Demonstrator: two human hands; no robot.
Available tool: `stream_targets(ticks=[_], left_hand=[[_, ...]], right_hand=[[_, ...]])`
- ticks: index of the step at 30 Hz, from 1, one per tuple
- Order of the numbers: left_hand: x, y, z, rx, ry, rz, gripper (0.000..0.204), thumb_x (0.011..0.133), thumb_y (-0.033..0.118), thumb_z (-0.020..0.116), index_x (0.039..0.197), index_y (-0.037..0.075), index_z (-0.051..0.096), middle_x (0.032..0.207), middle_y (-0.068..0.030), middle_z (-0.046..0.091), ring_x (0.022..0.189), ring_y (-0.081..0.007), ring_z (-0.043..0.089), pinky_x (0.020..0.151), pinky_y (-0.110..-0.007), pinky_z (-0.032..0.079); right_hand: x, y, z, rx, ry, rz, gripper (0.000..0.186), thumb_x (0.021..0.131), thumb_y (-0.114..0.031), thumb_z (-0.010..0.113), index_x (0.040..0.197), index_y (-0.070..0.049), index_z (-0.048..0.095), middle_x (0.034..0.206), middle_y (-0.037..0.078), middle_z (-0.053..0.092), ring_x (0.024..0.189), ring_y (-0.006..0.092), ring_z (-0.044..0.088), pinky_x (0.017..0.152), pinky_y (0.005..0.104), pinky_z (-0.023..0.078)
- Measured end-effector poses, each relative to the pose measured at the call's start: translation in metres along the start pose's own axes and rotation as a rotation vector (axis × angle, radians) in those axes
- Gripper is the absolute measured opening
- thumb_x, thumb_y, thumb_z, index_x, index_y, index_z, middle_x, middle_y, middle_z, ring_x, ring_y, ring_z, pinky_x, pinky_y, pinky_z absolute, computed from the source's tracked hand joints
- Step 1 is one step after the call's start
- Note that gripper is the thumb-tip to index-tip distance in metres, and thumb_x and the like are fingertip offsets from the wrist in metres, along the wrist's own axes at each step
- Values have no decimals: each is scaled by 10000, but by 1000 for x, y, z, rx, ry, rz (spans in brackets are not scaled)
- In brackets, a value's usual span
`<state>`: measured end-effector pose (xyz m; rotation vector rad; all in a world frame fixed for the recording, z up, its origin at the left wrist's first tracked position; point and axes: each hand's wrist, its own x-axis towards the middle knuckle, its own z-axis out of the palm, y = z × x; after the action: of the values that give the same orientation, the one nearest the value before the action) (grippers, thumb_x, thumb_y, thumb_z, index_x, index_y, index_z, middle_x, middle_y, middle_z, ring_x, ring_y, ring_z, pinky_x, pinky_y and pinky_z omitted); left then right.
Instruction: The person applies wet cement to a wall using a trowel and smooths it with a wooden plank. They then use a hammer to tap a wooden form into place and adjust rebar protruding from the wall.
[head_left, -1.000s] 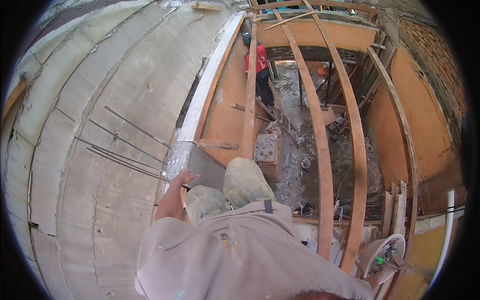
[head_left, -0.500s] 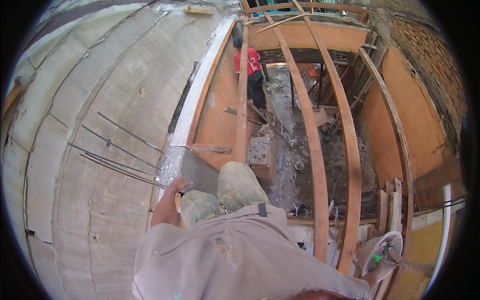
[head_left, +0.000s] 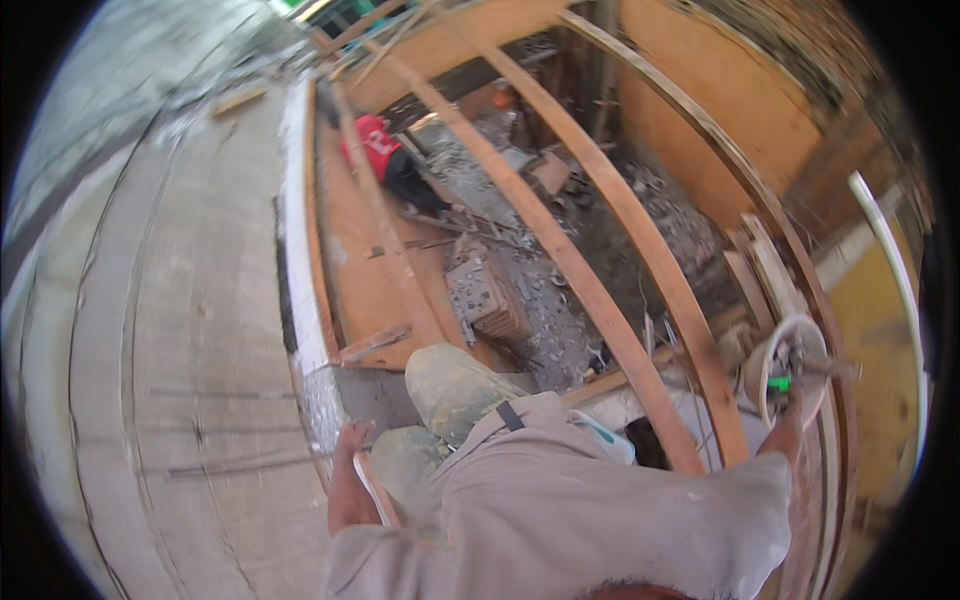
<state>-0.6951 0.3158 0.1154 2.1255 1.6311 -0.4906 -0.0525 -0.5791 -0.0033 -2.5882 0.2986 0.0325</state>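
My right hand (head_left: 792,411) reaches into the bucket (head_left: 756,378) beside the beam (head_left: 846,430); I can't tell whether either grip, there or in my left hand (head_left: 354,437) by the ledge (head_left: 322,400), pinches anything. Tugging carelessly could tip the bucket, spilling it below.

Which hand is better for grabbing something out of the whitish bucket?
Probably the right hand: it's at the bucket, while the left hand is way across, by the concrete ledge.

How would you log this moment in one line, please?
left hand: at ledge | right hand: at bucket, grip unclear | bucket: green item inside | below: co-worker in red
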Motion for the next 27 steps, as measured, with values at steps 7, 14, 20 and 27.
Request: stream_targets(ticks=[7,14,20,27], left_hand=[[-8,29,35,-344,-282,-262,672,942,450,588,1476,81,411,1466,-130,487,1304,-360,496,1006,-559,396],[7,66,-8,-296,-262,-106,603,963,387,575,1451,58,441,1414,-133,506,1220,-299,551,965,-454,458],[23,75,-14,-307,-332,-65,647,963,416,572,1501,116,375,1517,-100,434,1320,-339,489,1020,-540,384],[16,60,-9,-301,-336,-125,656,961,424,572,1504,114,373,1507,-117,443,1320,-330,488,1019,-532,386]], right_hand=[[2,10,-40,-236,-435,460,179,738,-34,606,890,2,694,875,163,697,801,250,662,627,417,508],[-27,10,-52,-446,156,-202,229,754,-45,604,952,24,694,933,212,707,1025,350,645,837,421,520],[2,64,-44,-513,-26,-58,157,804,-125,606,832,-5,703,881,194,713,934,367,668,833,454,532],[0,39,-38,-40,-68,228,181,850,-80,543,828,27,687,773,193,697,733,335,694,629,446,541]])
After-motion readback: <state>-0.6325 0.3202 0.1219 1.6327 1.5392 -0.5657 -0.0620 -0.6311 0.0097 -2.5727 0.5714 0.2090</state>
